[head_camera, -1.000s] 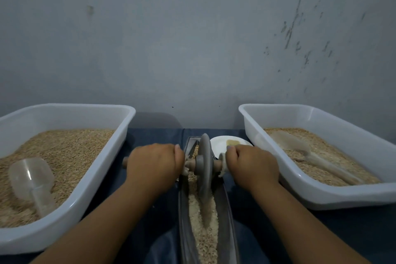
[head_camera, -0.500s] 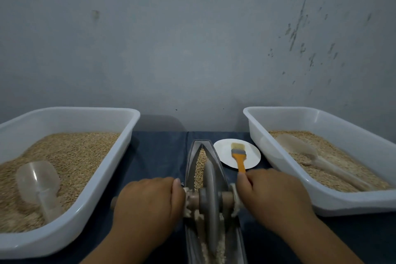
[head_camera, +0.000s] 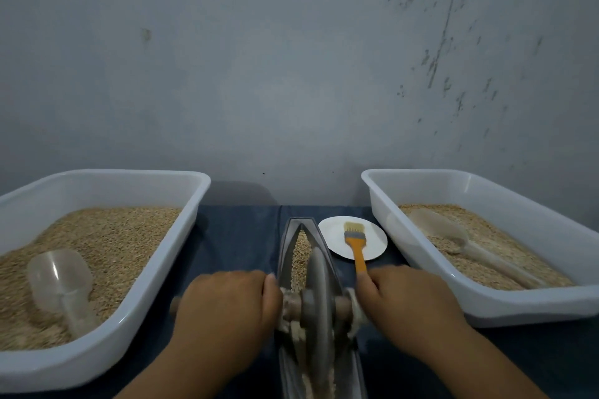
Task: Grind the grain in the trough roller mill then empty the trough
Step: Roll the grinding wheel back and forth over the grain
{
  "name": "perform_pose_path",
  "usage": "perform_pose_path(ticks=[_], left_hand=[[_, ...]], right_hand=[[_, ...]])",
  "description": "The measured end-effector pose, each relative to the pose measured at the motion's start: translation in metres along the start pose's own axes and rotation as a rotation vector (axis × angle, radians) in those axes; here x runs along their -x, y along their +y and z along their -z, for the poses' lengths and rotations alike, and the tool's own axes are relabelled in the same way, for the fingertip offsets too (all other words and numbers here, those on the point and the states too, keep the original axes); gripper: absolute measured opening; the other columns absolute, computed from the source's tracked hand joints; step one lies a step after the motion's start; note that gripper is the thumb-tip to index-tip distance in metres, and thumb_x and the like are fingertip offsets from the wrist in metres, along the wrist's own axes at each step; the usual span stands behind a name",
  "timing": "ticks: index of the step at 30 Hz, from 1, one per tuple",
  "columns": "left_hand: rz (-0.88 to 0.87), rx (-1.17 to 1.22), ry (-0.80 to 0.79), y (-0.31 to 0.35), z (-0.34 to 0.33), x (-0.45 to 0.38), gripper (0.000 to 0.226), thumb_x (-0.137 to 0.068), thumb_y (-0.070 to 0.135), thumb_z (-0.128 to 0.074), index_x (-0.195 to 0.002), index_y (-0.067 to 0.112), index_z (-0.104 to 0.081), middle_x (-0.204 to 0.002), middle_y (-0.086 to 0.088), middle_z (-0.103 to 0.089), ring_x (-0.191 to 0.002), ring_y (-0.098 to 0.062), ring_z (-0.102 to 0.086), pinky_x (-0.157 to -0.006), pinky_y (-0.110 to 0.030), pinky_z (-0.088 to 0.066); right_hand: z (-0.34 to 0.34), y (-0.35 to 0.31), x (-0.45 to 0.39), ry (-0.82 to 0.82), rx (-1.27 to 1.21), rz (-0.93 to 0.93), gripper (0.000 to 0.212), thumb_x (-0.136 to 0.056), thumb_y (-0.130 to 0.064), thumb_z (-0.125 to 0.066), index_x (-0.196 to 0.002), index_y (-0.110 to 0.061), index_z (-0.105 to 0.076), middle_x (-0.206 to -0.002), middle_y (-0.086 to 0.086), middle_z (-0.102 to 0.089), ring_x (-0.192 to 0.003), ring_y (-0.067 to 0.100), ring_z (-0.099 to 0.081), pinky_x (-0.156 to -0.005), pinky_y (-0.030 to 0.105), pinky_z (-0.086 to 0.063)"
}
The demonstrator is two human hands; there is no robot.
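Both hands, left hand (head_camera: 227, 304) and right hand (head_camera: 411, 301), are clenched on the grey disc roller's axle (head_camera: 316, 295); grinding is underway in the metal trough (head_camera: 288, 246), another forward push being called for.

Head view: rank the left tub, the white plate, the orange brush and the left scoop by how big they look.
1. Left tub, largest by far.
2. Left scoop.
3. White plate, though it sits farther from the camera, so unsure against the scoop.
4. Orange brush, smallest.
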State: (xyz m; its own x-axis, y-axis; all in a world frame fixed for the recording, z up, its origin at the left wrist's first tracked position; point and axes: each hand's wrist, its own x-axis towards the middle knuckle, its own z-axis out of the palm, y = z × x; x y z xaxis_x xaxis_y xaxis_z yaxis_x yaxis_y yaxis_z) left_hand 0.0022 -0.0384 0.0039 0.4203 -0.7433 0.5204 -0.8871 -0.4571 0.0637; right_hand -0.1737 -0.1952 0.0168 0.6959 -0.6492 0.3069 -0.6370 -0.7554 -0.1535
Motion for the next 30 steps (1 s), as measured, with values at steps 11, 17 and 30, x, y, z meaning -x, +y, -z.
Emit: perform_pose_path(ticks=[11, 17, 30], left_hand=[[0.009, -0.08, 0.062, -0.006, -0.026, -0.048, 0.047, -0.094, 0.041, -0.011, -0.07, 0.027, -0.049, -0.06, 0.006, -0.049, -0.052, -0.007, -0.046, -0.058, -0.026, -0.045], [-0.128, -0.168, 0.032, -0.001, -0.016, -0.053, 0.027, -0.096, 0.028, -0.043, -0.074, 0.019, -0.055, -0.06, 0.004, -0.052, -0.05, -0.017, -0.052, -0.055, -0.032, -0.05], [0.048, -0.04, 0.008, -0.003, -0.011, -0.024, 0.041, -0.097, 0.04, -0.026, -0.065, 0.025, -0.047, -0.06, 0.006, -0.051, -0.053, -0.011, -0.05, -0.057, -0.028, -0.044]], right_hand=[[-0.022, -0.007, -0.041, 0.253, 0.024, -0.109, 0.05, -0.095, -0.044, -0.027, -0.057, -0.023, -0.052, -0.053, -0.004, -0.052, -0.048, 0.008, -0.045, -0.051, 0.025, -0.034], [-0.022, -0.001, -0.04, 0.129, -0.003, -0.129, 0.049, -0.097, -0.042, -0.024, -0.069, -0.023, -0.059, -0.06, -0.003, -0.054, -0.055, 0.01, -0.048, -0.054, 0.027, -0.036], [-0.009, -0.011, -0.027, 0.15, 0.052, -0.073, 0.051, -0.092, -0.046, -0.019, -0.059, -0.023, -0.051, -0.057, -0.001, -0.054, -0.054, 0.011, -0.052, -0.058, 0.031, -0.05]])
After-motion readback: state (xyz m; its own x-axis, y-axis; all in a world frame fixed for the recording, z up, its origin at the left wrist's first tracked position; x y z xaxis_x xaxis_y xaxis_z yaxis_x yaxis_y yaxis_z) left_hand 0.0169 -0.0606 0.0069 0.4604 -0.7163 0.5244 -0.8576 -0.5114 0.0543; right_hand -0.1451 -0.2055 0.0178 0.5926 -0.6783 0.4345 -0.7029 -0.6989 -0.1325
